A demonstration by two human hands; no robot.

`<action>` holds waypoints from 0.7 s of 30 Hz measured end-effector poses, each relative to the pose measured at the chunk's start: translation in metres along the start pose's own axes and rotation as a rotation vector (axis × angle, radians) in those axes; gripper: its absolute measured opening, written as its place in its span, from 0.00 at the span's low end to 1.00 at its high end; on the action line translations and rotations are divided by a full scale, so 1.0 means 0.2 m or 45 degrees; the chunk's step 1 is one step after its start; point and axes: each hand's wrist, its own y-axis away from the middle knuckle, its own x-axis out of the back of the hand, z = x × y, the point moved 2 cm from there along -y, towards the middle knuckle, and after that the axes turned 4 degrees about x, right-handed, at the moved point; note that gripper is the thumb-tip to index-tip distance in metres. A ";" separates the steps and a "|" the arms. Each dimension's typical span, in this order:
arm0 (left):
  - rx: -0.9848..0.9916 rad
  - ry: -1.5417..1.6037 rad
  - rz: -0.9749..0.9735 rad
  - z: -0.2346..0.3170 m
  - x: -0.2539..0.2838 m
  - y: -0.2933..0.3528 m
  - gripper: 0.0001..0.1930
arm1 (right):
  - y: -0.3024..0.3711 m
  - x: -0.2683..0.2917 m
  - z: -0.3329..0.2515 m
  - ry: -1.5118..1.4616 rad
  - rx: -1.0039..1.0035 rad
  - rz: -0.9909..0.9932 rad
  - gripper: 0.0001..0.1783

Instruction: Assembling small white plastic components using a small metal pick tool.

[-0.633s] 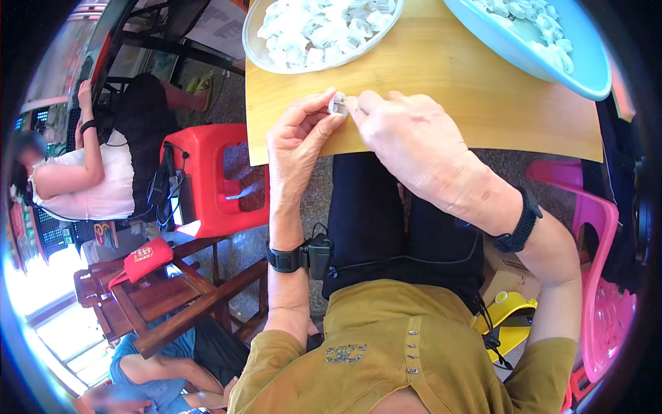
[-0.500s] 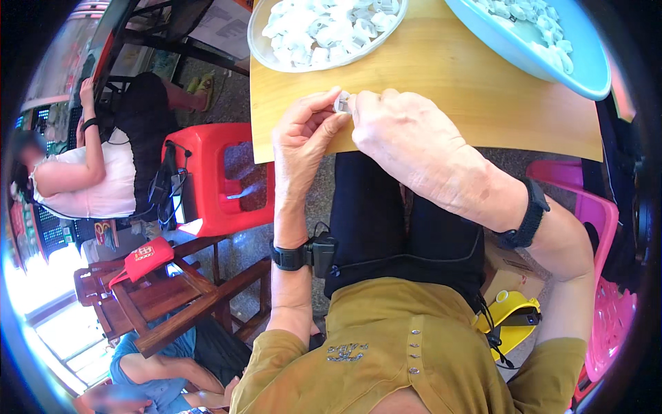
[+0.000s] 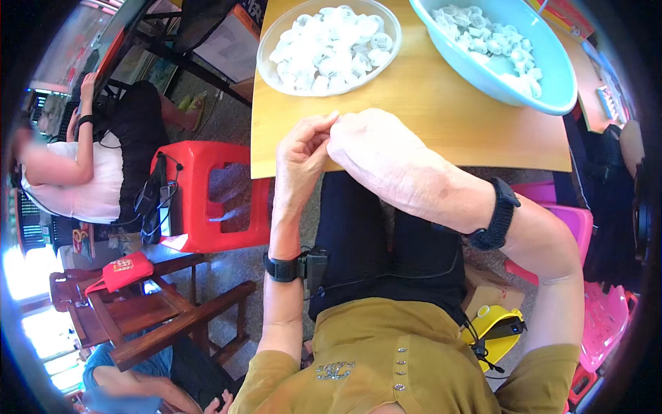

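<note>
My left hand (image 3: 301, 146) and my right hand (image 3: 376, 141) meet above the near edge of the wooden table. The thumb and forefinger of the left are pinched together at the right hand's fingers. Half a second ago a small white plastic piece showed in this pinch; the right hand's back now covers it. My right hand is closed, its fingertips turned away from view. Beyond them stands a clear round tub (image 3: 266, 72) heaped with small white plastic pieces (image 3: 324, 52). A light blue basin (image 3: 476, 79) to its right holds more such pieces.
The wooden table (image 3: 414, 90) carries both containers. A red stool (image 3: 200, 238) stands at the left, near a wooden chair (image 3: 172, 317) with a red pouch (image 3: 124, 270). Pink chairs (image 3: 603, 324) are at the right. Two other people sit at the left.
The whole view has shifted, with the tub and basin showing further down. My right hand has turned over the pinch, and the white plastic piece is no longer visible.
</note>
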 end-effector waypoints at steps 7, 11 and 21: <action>0.032 0.025 0.002 -0.01 0.00 0.01 0.17 | 0.03 0.01 0.05 0.273 0.228 0.061 0.07; 0.127 -0.002 0.022 0.00 0.01 0.01 0.18 | 0.09 0.00 0.17 0.596 0.011 -0.114 0.07; 0.139 -0.021 0.027 0.03 -0.01 0.01 0.19 | 0.19 0.05 0.20 0.346 -0.279 0.016 0.12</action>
